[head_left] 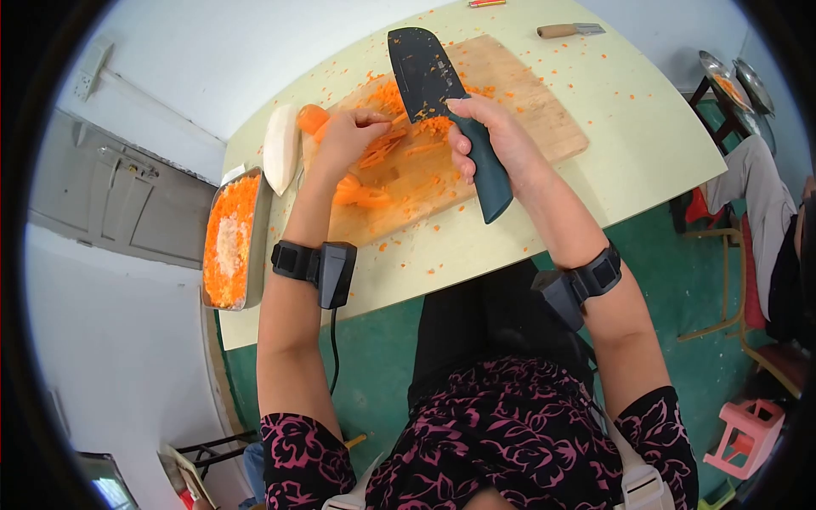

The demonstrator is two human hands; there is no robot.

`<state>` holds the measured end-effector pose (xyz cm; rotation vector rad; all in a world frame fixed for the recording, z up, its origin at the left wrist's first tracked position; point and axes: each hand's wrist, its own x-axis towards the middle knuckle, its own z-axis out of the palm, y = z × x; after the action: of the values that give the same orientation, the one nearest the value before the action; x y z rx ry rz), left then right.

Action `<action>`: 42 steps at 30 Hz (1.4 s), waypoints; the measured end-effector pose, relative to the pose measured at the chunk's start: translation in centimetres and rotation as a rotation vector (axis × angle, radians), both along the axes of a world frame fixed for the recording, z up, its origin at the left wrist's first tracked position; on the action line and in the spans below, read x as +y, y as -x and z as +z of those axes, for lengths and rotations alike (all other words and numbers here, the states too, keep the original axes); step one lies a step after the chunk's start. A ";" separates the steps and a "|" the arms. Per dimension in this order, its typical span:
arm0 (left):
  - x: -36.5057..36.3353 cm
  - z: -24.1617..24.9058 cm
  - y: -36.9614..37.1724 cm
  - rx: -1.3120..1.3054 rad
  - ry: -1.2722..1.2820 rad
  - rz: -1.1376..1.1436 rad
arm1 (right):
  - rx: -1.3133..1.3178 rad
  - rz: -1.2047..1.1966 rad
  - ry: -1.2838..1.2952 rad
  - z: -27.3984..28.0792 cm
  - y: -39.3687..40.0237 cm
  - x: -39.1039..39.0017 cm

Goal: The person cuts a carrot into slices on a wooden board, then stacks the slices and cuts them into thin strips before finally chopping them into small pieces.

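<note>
My right hand (493, 136) is wrapped round the dark green handle of a broad black cleaver (425, 72), whose blade points up and to the left above the wooden cutting board (518, 93). Orange bits stick to the blade. Over the board's left part, my left hand (355, 134) has its fingers pinched together beside sliced carrot (381, 150); what they hold, if anything, is too small to make out. Carrot pieces (361, 194) lie just below that hand, and another carrot piece (312, 119) is at its upper left. Chopped carrot is scattered over the board.
A peeled white radish (280, 151) lies left of the board. Beside it, a metal tray (257, 246) holds chopped carrot and something pale. A wooden-handled tool (568, 31) is at the table's back. A seated person's leg (748, 183), a pink stool (744, 438) and plates (722, 81) are right.
</note>
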<state>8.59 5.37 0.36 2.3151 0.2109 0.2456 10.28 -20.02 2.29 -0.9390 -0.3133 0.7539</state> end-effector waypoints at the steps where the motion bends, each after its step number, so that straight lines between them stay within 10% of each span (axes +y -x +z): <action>1: 0.1 0.2 0.3 0.005 0.004 0.008 | 0.005 0.001 0.003 0.0 0.0 0.0; 8: 0.6 2.3 2.2 0.058 -0.398 0.086 | -0.013 -0.001 0.016 0.0 0.0 0.0; 32: -1.0 3.1 3.2 0.172 -0.137 -0.076 | -0.043 -0.010 0.018 0.0 0.1 0.2; 42: -0.7 1.7 3.6 0.009 -0.555 -0.251 | -0.038 -0.016 0.053 0.0 0.2 0.3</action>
<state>5.00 4.71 2.05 2.8585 -0.1682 0.1807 10.06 -19.71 2.29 -1.0059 -0.3203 0.7337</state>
